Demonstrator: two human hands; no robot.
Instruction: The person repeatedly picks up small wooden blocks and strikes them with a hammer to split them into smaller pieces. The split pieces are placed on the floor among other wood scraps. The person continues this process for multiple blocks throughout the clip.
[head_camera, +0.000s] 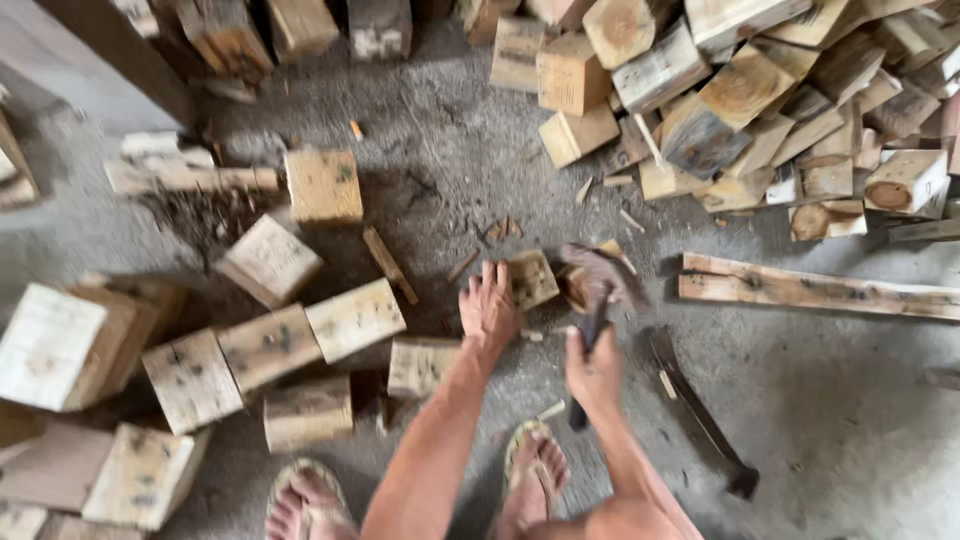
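Down on the grey concrete floor (450, 150), the left hand (488, 305) lies flat, fingers spread, its fingertips touching the small pale square wood block (531, 278) that sits just in front of the person. The right hand (594, 372) is clenched tight round the dark handle of a hatchet (592, 300); the tool's head is a blur right beside that block, on its right, so I can't tell whether the blade touches the wood. Both bare forearms reach forward from the bottom of the view, and below them the feet rest in woven sandals (305, 495). To the left, a scatter of chunky pale cut wood blocks (270, 345) lies loose across the floor, some touching, some apart. Up at the top right, a big heap of stacked split logs and offcuts (780, 110) is piled high. A long rough plank (820, 290) lies flat on the right, near the heap, and a dark narrow bar (700, 415) rests on the floor just right of the right arm.
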